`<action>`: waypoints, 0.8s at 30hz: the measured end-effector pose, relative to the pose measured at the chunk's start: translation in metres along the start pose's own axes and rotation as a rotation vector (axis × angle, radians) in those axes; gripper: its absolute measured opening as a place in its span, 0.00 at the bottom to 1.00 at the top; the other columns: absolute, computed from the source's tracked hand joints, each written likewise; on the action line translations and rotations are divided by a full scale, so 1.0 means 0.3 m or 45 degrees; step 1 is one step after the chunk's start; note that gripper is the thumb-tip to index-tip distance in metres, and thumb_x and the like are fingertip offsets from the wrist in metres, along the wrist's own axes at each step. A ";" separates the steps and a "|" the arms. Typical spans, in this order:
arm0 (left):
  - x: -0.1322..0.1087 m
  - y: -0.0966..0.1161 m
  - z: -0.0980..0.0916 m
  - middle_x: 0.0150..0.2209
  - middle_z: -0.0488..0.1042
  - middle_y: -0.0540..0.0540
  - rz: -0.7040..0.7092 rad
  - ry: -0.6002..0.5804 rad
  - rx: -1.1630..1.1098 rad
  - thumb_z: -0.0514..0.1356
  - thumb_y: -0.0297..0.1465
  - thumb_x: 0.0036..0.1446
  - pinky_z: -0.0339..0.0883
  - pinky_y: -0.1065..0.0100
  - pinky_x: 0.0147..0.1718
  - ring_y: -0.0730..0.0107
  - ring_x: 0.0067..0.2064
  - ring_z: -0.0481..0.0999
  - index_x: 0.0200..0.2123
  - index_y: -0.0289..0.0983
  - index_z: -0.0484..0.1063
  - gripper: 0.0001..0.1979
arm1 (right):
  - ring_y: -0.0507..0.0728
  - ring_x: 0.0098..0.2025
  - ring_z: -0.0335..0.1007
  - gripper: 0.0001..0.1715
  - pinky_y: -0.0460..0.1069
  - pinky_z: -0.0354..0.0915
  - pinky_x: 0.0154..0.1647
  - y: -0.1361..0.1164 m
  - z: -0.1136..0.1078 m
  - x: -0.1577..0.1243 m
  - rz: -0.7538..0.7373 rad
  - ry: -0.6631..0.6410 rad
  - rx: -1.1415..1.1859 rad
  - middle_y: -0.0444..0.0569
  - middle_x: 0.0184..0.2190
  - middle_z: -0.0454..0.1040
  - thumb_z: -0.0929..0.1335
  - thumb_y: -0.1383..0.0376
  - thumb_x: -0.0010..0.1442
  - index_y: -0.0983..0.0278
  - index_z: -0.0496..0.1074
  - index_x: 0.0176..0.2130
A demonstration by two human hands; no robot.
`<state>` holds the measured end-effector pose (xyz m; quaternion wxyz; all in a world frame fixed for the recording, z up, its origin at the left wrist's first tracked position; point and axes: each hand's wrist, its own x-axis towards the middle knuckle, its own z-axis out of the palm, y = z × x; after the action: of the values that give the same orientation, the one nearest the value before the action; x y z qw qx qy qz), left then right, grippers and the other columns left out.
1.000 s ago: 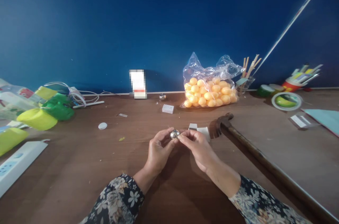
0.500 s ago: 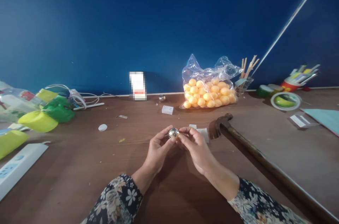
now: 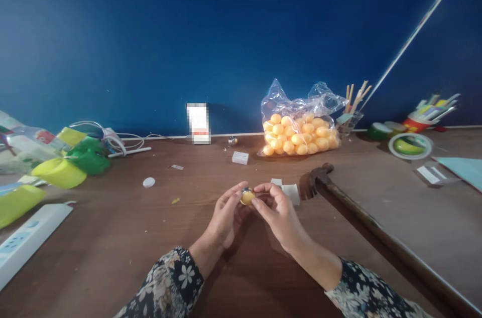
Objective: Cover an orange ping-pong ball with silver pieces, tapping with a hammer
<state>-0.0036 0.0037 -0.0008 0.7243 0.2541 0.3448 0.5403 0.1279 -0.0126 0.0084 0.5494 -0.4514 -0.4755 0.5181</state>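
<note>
Between the fingertips of both hands is a small ball (image 3: 247,198). Its upper part is silver and shiny; the side facing me is plain yellow-orange. My left hand (image 3: 224,217) pinches it from the left, and my right hand (image 3: 281,216) grips it from the right with thumb and fingers. Just behind the right hand lie white square pieces (image 3: 291,193), partly covered by it. A claw hammer (image 3: 356,210) lies to the right, its head close to those pieces. Farther back are a small white box-like block (image 3: 240,158) and another silver ball (image 3: 232,141).
A clear bag of orange balls (image 3: 299,135) stands by the blue wall (image 3: 150,47). On the left are a power strip (image 3: 32,240), a white round cap (image 3: 149,182) and yellow and green bags (image 3: 60,172). Tape rolls (image 3: 410,146) and a pen cup (image 3: 417,122) sit at right.
The ball has turned in my fingers: its silver side faced me before, and now the yellow-orange side shows. Both hands stay around it. The whole view has shifted slightly.
</note>
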 end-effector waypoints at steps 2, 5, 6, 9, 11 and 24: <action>0.001 0.002 0.002 0.39 0.78 0.43 -0.065 -0.034 -0.076 0.64 0.32 0.53 0.73 0.70 0.39 0.70 0.37 0.78 0.46 0.34 0.73 0.16 | 0.54 0.33 0.72 0.14 0.49 0.68 0.36 -0.007 0.002 -0.004 -0.050 -0.011 -0.037 0.46 0.33 0.74 0.71 0.59 0.53 0.60 0.67 0.39; 0.005 0.012 0.004 0.39 0.78 0.43 -0.147 -0.058 -0.174 0.62 0.34 0.56 0.74 0.73 0.38 0.72 0.37 0.78 0.43 0.33 0.73 0.14 | 0.55 0.33 0.71 0.14 0.49 0.68 0.35 -0.020 -0.002 -0.007 -0.111 0.034 -0.117 0.47 0.35 0.74 0.71 0.59 0.54 0.59 0.67 0.40; 0.007 0.017 0.005 0.37 0.78 0.43 -0.175 -0.037 -0.207 0.61 0.36 0.57 0.74 0.75 0.37 0.74 0.35 0.78 0.41 0.32 0.74 0.13 | 0.55 0.32 0.71 0.14 0.49 0.68 0.33 -0.024 -0.006 -0.007 -0.113 0.060 -0.143 0.47 0.34 0.74 0.70 0.58 0.54 0.59 0.68 0.40; 0.014 0.032 0.003 0.33 0.77 0.42 -0.258 0.067 -0.283 0.58 0.39 0.58 0.73 0.79 0.29 0.79 0.27 0.75 0.36 0.29 0.73 0.16 | 0.54 0.28 0.69 0.14 0.48 0.66 0.29 -0.029 -0.023 0.001 -0.097 0.119 -0.199 0.45 0.28 0.73 0.69 0.57 0.55 0.59 0.68 0.40; 0.018 0.041 0.003 0.32 0.77 0.42 -0.290 0.096 -0.315 0.55 0.40 0.60 0.72 0.80 0.25 0.80 0.24 0.74 0.36 0.29 0.73 0.17 | 0.54 0.26 0.66 0.14 0.48 0.65 0.28 -0.025 -0.034 0.007 -0.084 0.134 -0.208 0.43 0.25 0.71 0.69 0.56 0.55 0.59 0.68 0.40; 0.018 0.060 0.011 0.20 0.65 0.50 -0.339 -0.012 -0.263 0.51 0.44 0.61 0.52 0.83 0.12 0.84 0.16 0.58 0.33 0.33 0.71 0.20 | 0.52 0.28 0.66 0.14 0.49 0.67 0.31 -0.075 -0.126 0.082 -0.247 0.226 -0.192 0.43 0.27 0.69 0.70 0.55 0.55 0.61 0.69 0.37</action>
<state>-0.0112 0.0140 0.0134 0.8133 0.1330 0.3147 0.4710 0.1688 0.0106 0.0268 0.6012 -0.4875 -0.5039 0.3834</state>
